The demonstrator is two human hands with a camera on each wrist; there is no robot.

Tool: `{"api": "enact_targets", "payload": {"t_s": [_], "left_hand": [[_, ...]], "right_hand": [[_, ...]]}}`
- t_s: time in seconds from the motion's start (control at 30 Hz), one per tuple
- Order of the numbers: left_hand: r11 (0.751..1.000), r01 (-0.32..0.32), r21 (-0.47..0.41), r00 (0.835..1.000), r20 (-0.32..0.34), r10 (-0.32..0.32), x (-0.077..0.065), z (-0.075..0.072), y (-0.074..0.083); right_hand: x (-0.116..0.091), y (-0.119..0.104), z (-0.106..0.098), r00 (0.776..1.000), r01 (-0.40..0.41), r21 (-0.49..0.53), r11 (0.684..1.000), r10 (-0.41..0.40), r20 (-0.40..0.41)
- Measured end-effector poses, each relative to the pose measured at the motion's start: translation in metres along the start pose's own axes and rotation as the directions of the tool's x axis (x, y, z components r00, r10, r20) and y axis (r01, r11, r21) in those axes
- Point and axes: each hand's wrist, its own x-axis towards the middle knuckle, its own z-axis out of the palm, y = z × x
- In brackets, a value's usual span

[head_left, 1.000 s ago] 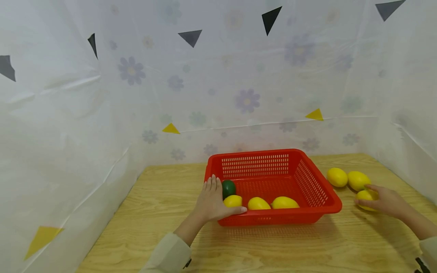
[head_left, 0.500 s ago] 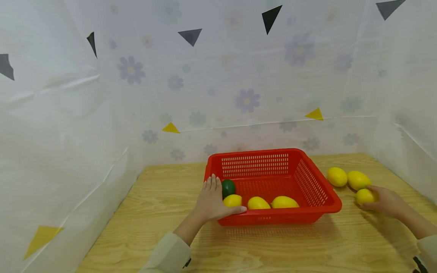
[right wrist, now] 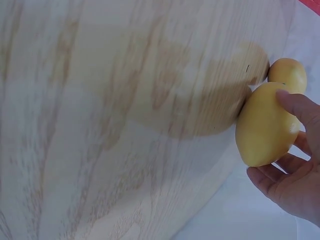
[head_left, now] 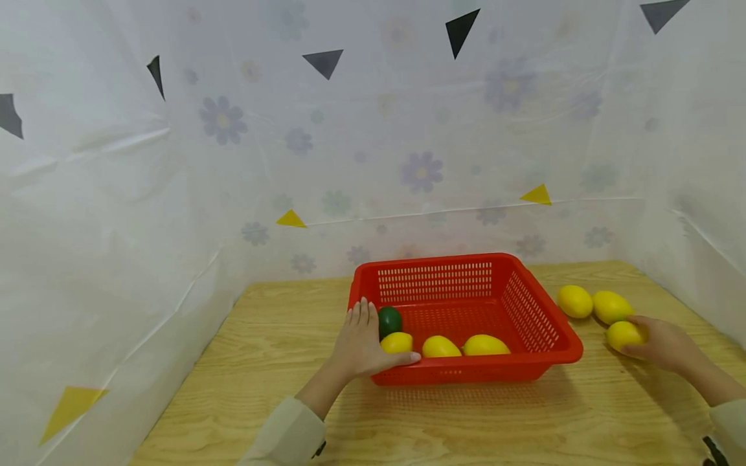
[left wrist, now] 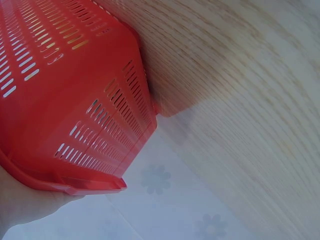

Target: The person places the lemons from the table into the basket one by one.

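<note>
My left hand (head_left: 361, 346) rests at the near left corner of a red plastic basket (head_left: 466, 372), its fingers straight along the left rim and its thumb over the front rim. Inside the basket lie a dark green round fruit (head_left: 390, 321) and three yellow lemons, one of them (head_left: 397, 343) partly behind that hand. To the right of the basket, my right hand (head_left: 667, 346) grips another lemon (head_left: 623, 336) between thumb and fingers. In the right wrist view the thumb lies across the upper part of this lemon (right wrist: 265, 127), with fingertips at its lower end.
Two more lemons sit just behind the gripped one, the left one (head_left: 575, 301) near the basket and the right one (head_left: 612, 307) beside it. The basket's right rim (head_left: 550, 307) rises between them and its inside. White flowered sheeting (head_left: 373, 162) surrounds the wooden table (head_left: 280, 336).
My right hand has closed its fingers round the nearest lemon, which is turned slightly and a little raised or shifted. The left hand and basket have stayed put.
</note>
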Motion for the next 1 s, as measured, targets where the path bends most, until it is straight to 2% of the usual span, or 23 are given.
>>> {"api": "enact_targets", "payload": {"t_s": [0.27,1.0], "left_hand": [[1.000,-0.002,0.002,1.000,0.004,0.002,0.0007,0.0002,-0.0003],[1.000,-0.004,0.002,1.000,0.000,0.004,-0.0008,0.0004,-0.0003]], "right_hand": [[-0.0014,-0.0030,-0.0032,1.000,-0.025,0.014,1.000,0.025,-0.002],[0.0012,-0.0021,-0.0049,1.000,-0.007,-0.004,1.000,0.007,-0.020]]}}
